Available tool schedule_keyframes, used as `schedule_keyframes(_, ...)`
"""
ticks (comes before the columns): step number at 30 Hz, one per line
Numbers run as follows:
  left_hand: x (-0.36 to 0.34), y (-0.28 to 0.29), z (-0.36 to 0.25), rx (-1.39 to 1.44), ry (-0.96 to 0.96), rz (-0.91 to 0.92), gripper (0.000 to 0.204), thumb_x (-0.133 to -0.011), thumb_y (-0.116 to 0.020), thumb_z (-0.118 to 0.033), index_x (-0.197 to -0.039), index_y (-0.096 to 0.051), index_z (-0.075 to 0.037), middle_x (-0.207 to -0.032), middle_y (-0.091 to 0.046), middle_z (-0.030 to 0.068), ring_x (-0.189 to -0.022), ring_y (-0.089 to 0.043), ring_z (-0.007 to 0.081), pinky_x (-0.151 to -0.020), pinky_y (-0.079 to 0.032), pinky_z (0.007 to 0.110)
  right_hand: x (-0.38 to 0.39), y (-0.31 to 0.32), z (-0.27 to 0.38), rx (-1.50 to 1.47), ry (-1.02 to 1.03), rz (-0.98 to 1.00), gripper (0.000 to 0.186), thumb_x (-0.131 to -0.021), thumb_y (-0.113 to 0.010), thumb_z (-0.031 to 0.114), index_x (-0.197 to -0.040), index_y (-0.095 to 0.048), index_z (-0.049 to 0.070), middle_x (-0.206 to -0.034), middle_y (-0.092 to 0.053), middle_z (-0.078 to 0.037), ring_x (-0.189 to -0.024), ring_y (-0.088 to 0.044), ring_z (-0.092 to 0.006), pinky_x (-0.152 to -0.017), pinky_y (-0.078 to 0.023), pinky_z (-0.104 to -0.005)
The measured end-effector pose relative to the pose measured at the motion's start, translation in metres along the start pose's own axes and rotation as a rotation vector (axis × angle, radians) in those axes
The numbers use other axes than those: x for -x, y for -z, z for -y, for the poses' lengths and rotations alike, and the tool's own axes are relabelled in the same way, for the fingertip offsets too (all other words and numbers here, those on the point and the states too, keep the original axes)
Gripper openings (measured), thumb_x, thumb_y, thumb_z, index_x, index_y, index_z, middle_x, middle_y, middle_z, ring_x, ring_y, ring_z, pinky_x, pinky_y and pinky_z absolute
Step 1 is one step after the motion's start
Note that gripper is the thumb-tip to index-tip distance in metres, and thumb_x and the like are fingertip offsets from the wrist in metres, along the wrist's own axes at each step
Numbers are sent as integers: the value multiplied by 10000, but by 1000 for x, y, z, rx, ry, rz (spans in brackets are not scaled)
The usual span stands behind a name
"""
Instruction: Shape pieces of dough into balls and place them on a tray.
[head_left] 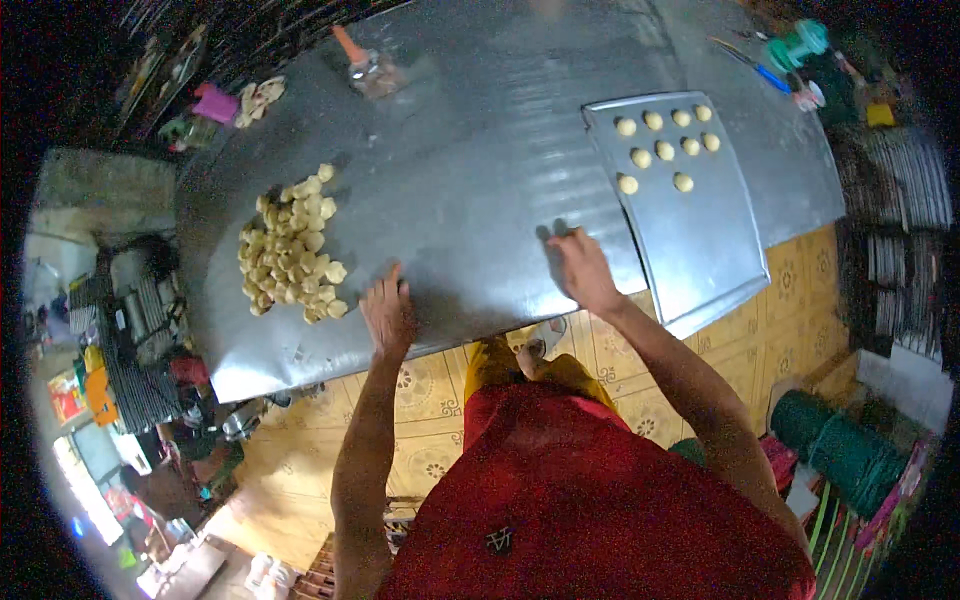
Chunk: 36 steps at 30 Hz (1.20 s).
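Head view, looking down: my right hand is palm down low over the near part of the grey metal table, its fingers half bent, and I cannot tell whether anything sits under them. My left hand is also palm down near the table's front edge, with fingers loosely bent and a little apart; its palm is hidden, so I cannot tell what, if anything, it covers.

Just beside my left hand, to its left, lies a heap of pale dough pieces, crowded against one another. To the right of my right hand and apart from it, a flat metal tray lies at a slant, its near end jutting past the table's edge. Ten round dough balls sit toward its far end, in rows of four, four and two.

Across the table lie an orange-handled tool and, at the far right, a blue-handled tool. At the far left are a pink container and a crumpled cloth.

My red shirt bears a small pale emblem. Further left stands an orange-and-yellow package, its print too small to read. Patterned yellow tiles cover the floor.
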<state>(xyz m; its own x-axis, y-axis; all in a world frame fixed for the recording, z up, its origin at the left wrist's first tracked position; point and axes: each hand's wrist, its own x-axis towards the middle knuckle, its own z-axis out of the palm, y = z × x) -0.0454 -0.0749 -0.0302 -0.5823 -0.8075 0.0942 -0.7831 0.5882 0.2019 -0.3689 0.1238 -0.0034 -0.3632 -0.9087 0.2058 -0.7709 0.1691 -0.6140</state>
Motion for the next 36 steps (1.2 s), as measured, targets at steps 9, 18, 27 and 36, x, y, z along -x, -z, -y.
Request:
schedule_keyframes(9, -52, -3, -23, 271, 187, -40, 435, -1077, -591, -382, -1457, -607, -171, -1052, -733, 115, -989, -661, 304, -885, -455, 524, -39, -16, 4, 97, 60, -74, 378, -885, -634, -9, -1242, -687, 103, -1133, -604, -201, -970, -603, -429, -809, -480, -525)
schedule_keyframes(18, -97, -15, -26, 116, 142, -129, 489, -1035, -653, -420, -1456, -600, -177, -1121, -757, 85, -1051, -678, 307, -916, -449, 519, -73, -24, -16, 263, -135, -129, 442, -863, -629, -47, -1274, -668, 112, -1159, -613, -200, -1057, -605, -422, -894, -482, -512)
schedule_keyframes(27, -160, -15, -38, 139, -9, -156, 451, -1020, -682, -425, -1397, -641, -181, -1117, -766, 68, -1017, -677, 298, -886, -443, 507, -117, -32, -32, 321, -140, -161, 483, -854, -641, -23, -1317, -636, 113, -1127, -607, -176, -1039, -573, -393, -873, -445, -518)
schedule_keyframes(36, -202, -26, -34, 162, -103, 55, 451, -1009, -694, -446, -1377, -661, -188, -995, -768, 56, -1014, -678, 285, -877, -445, 505, -140, -24, -27, 58, -244, -118, 315, -885, -683, 21, -1192, -704, 90, -1179, -628, -217, -1009, -623, -426, -834, -494, -498)
